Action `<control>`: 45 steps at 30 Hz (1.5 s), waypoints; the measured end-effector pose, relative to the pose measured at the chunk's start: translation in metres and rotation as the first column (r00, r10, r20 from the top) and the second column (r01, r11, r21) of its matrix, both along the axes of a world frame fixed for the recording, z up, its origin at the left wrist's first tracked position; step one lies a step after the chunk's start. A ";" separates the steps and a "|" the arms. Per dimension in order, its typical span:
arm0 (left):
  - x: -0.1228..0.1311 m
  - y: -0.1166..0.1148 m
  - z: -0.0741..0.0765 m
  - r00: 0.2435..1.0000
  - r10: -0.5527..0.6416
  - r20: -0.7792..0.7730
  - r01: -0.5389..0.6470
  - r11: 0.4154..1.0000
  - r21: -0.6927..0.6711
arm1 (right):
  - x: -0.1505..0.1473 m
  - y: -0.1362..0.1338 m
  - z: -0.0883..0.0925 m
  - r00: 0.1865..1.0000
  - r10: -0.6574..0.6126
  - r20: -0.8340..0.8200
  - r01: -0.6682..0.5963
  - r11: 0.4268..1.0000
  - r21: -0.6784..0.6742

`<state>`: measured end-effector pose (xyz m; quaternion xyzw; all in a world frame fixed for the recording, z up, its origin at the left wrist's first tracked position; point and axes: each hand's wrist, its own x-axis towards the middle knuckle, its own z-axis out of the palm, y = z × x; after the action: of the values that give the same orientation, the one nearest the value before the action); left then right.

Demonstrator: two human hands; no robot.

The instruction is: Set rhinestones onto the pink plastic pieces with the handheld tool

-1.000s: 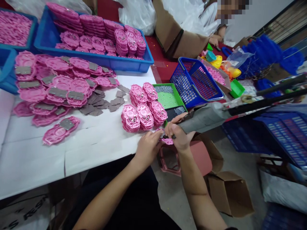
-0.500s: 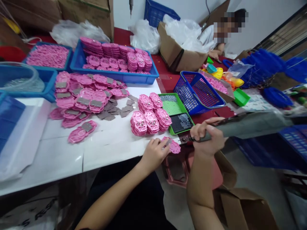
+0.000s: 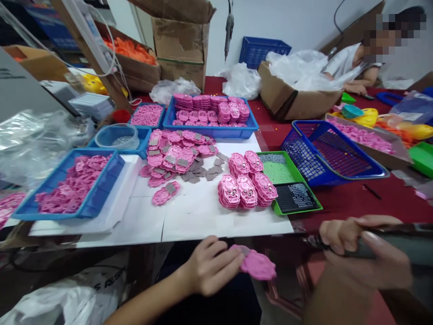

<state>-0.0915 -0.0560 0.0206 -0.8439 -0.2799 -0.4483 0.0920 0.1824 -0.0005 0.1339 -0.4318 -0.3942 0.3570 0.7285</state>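
Near the table's front edge, my left hand (image 3: 213, 266) pinches a pink plastic piece (image 3: 259, 265) by its left end, where a bit of grey shows. My right hand (image 3: 365, 253), at the lower right and partly blurred, is wrapped round a dark electric screwdriver (image 3: 392, 246) whose tip points left toward the piece. Stacks of pink pieces with small shiny parts (image 3: 246, 192) stand on the white table top (image 3: 189, 216), beside a green tray (image 3: 297, 171) with a black grid insert (image 3: 294, 196). Grey squares (image 3: 203, 171) lie next to a heap of pink pieces (image 3: 176, 155).
Blue trays of pink parts stand at the left (image 3: 118, 169) and back (image 3: 216, 131). A blue basket (image 3: 304, 158) sits right of the green tray. Another screwdriver (image 3: 229, 34) hangs above the back. A person (image 3: 352, 63) is at the back right.
The view has swung left and down. My left hand has drawn the pink piece back off the table edge, and my right hand with the screwdriver stands farther from it.
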 end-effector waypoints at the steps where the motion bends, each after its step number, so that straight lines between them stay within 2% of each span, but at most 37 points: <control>1: -0.020 -0.001 0.005 0.997 0.078 0.024 -0.078 0.997 0.012 | 0.003 -0.001 0.000 1.000 -0.002 0.003 0.002 1.000 -0.016; 2: -0.040 0.002 0.010 0.984 0.176 0.020 -0.177 0.984 0.013 | 0.004 -0.002 0.001 1.000 0.000 0.009 0.000 1.000 -0.029; 4: -0.075 0.024 0.020 0.918 0.397 0.014 -0.397 0.918 0.002 | 0.003 -0.001 0.002 1.000 -0.018 0.004 0.018 0.999 -0.050; 7: -0.109 0.090 0.039 0.827 0.562 0.021 -0.562 0.827 -0.001 | -0.010 0.003 0.003 0.998 -0.059 -0.037 0.055 0.995 -0.088; 9: -0.120 0.142 0.052 0.734 0.679 -0.006 -0.677 0.730 -0.096 | -0.020 0.006 0.002 0.998 -0.039 -0.049 0.035 0.996 -0.077; 11: -0.127 0.186 0.061 0.648 0.749 -0.138 -0.756 0.611 -0.234 | -0.027 0.005 -0.001 0.999 0.005 -0.040 -0.008 0.998 -0.063; 13: -0.132 0.214 0.066 0.639 0.749 -0.176 -0.764 0.590 -0.262 | -0.029 0.002 -0.006 0.999 0.027 -0.036 -0.030 0.996 -0.080; 14: -0.134 0.220 0.066 0.646 0.739 -0.189 -0.758 0.594 -0.268 | -0.028 -0.001 -0.009 0.999 0.026 -0.034 -0.029 0.995 -0.095; 17: -0.126 0.215 0.058 0.692 0.693 -0.202 -0.719 0.637 -0.276 | -0.020 -0.008 -0.014 1.000 -0.001 -0.012 0.000 0.992 -0.123; 20: -0.096 0.184 0.042 0.773 0.595 -0.220 -0.634 0.715 -0.295 | -0.008 -0.011 -0.011 0.999 -0.036 -0.003 0.035 0.994 -0.108; 23: -0.056 0.150 0.029 0.897 0.363 -0.252 -0.434 0.829 -0.351 | 0.001 -0.010 -0.005 0.999 -0.035 -0.021 0.034 0.997 -0.063; 25: -0.034 0.136 0.026 0.946 0.199 -0.254 -0.294 0.858 -0.421 | 0.004 -0.010 -0.004 1.000 0.000 -0.018 0.000 1.000 -0.011; 28: -0.015 0.134 0.026 0.974 0.059 -0.220 -0.174 0.815 -0.553 | 0.007 -0.013 -0.009 0.997 0.080 -0.002 -0.079 0.995 0.054; 31: -0.011 0.140 0.025 0.985 0.024 -0.170 -0.132 0.737 -0.663 | 0.007 -0.018 -0.016 0.993 0.115 0.002 -0.115 0.992 0.056; 33: -0.012 0.141 0.022 0.989 0.031 -0.142 -0.123 0.706 -0.697 | 0.007 -0.020 -0.018 0.991 0.134 0.005 -0.134 0.989 0.059; 39: -0.013 0.133 0.015 0.995 0.061 -0.079 -0.099 0.686 -0.721 | 0.010 -0.014 -0.016 0.981 0.191 0.019 -0.192 0.977 0.094; 45: -0.017 0.132 0.024 0.997 0.063 -0.039 -0.072 0.694 -0.716 | 0.007 -0.012 -0.016 0.984 0.181 -0.003 -0.180 0.981 0.072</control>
<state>-0.1086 0.0761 0.0442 -0.8048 -0.4627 -0.2954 -0.2260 0.1892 -0.0121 0.1176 -0.3663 -0.4408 0.4093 0.7100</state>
